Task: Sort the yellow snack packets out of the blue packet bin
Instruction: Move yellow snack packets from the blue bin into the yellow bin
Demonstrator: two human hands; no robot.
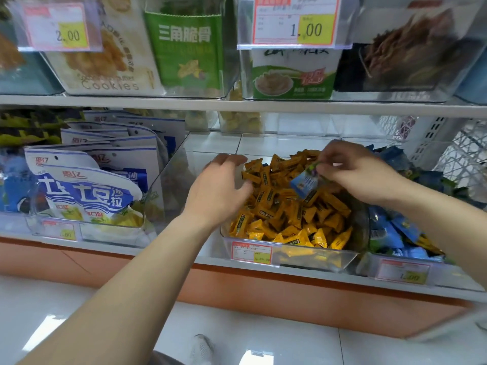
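Right hand [353, 172] pinches one blue packet [305, 183] by its top edge between thumb and fingertips, over the far middle of the clear bin [316, 256] heaped with yellow snack packets [284, 209]. Left hand [221, 191] is at that bin's left wall, fingers loosely spread and holding nothing; can't tell if it touches the heap. Blue packet bin [369, 262] sits just right of it, with a few stray yellow packets [428, 245] near its front right.
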